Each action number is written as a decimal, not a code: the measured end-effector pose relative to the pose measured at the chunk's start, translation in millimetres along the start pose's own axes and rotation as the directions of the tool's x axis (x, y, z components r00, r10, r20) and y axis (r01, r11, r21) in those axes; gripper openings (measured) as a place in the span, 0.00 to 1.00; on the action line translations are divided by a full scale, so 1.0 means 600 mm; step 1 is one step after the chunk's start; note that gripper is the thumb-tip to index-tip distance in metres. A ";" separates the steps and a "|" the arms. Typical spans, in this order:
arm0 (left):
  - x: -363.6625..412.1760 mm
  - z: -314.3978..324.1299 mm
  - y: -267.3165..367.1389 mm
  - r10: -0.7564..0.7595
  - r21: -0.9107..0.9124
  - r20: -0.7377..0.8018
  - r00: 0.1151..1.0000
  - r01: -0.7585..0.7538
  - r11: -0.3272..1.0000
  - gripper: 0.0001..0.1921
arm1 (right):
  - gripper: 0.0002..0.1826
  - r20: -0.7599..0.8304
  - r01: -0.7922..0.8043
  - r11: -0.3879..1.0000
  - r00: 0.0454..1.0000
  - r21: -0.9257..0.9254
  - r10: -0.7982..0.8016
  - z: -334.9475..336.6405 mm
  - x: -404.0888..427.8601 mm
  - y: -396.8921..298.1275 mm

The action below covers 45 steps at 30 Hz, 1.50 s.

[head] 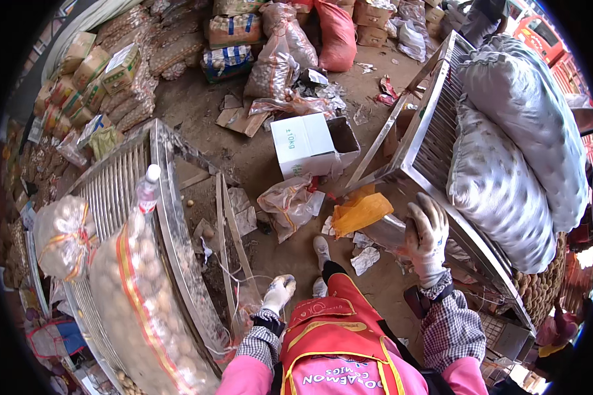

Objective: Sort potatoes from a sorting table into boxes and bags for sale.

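Note:
My left hand [279,293], in a white work glove, is low before my red apron, with a thin string [239,280] beside it; its fingers are curled, and whether they hold the string is unclear. My right hand [427,237], in a soiled white glove, is raised with nothing in it, its fingers apart, near the metal edge of the right slatted rack [427,103]. Two stuffed white sacks [499,182] lie on that rack. On the left slatted rack [165,197] lie a clear bag of round produce [148,306], a smaller tied clear bag [64,237] and a plastic bottle [147,190].
An open white carton [304,143] stands on the floor between the racks. Around it lie a crumpled clear bag [289,205], an orange plastic bag [360,215] and torn cardboard [242,118]. Stacked boxes [86,69], filled sacks [272,64] and a red sack [337,37] stand beyond.

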<state>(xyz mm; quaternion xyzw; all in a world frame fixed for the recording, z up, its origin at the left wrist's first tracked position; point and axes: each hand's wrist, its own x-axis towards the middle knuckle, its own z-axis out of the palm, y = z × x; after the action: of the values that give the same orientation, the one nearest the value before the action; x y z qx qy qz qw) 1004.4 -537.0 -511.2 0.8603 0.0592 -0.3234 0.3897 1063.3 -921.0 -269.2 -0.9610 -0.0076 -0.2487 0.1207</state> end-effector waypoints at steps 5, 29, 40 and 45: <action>0.113 -0.010 0.038 -0.046 0.059 0.188 0.981 0.036 0.998 0.21 | 0.35 -0.068 -0.306 0.944 0.952 -0.123 0.299 0.113 0.157 0.089; 1.215 0.063 0.665 0.223 0.643 0.743 0.631 -0.765 0.021 0.40 | 0.36 0.048 -0.922 0.373 0.370 -0.106 0.928 0.191 0.234 0.084; 1.133 -0.007 0.363 -0.089 0.547 0.792 0.604 -0.767 -0.335 0.11 | 0.33 0.004 -0.858 0.503 0.506 -0.108 0.863 0.197 0.223 0.087; 1.023 -0.216 0.275 -0.120 0.658 0.734 0.669 -0.743 -0.120 0.10 | 0.25 -0.033 -0.828 0.513 0.533 -0.225 0.846 0.202 0.232 0.095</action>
<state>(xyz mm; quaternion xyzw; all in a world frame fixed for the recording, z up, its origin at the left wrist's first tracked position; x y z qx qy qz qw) 1610.3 -651.2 -713.8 0.6938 -0.5400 -0.3934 -0.2689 1247.0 -953.9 -318.2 -0.8616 0.4779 -0.1200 0.1215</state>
